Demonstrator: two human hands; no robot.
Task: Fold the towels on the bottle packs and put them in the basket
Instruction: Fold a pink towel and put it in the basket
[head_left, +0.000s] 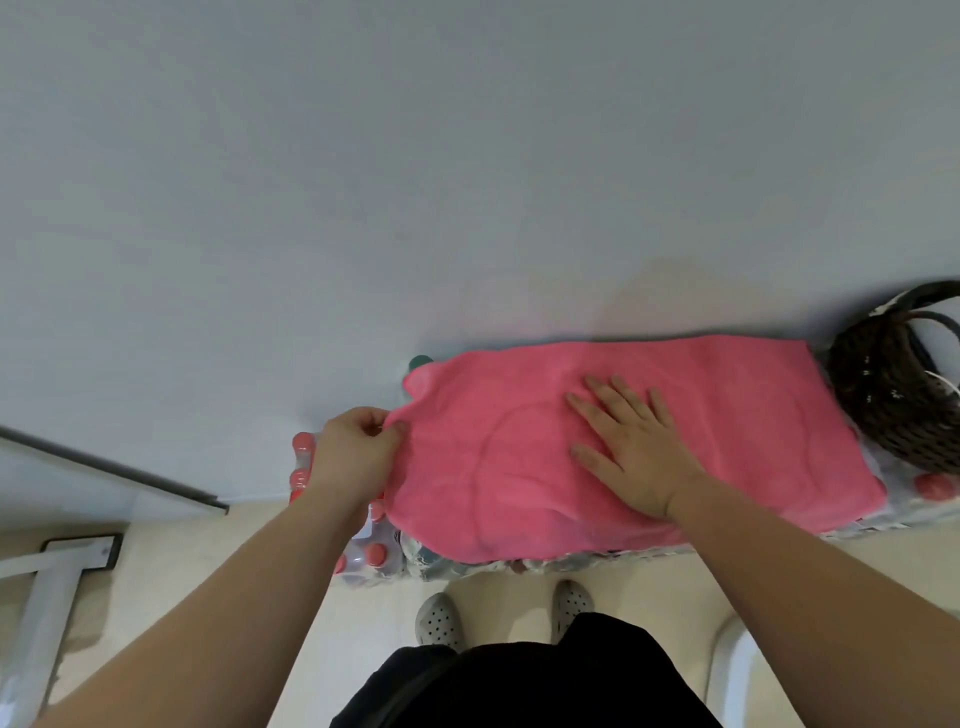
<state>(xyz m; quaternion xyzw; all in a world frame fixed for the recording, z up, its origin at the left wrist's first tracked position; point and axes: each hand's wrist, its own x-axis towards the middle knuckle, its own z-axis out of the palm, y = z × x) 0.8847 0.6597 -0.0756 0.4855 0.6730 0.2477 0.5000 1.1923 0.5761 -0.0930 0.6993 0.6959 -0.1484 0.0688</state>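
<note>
A pink towel (727, 415) lies spread flat over shrink-wrapped bottle packs (374, 558) that stand against the wall. My left hand (353, 452) pinches the towel's left edge between thumb and curled fingers. My right hand (628, 441) lies flat on the towel's middle with its fingers straight and spread, pressing the cloth down. A dark woven basket (883, 395) sits on the packs just past the towel's right end. Its inside is mostly out of view.
Red bottle caps (304, 444) show at the left end of the packs and one more red cap (932, 486) at the right. A grey wall rises right behind. A white stand (57, 582) is on the floor at left, and my feet are below the packs.
</note>
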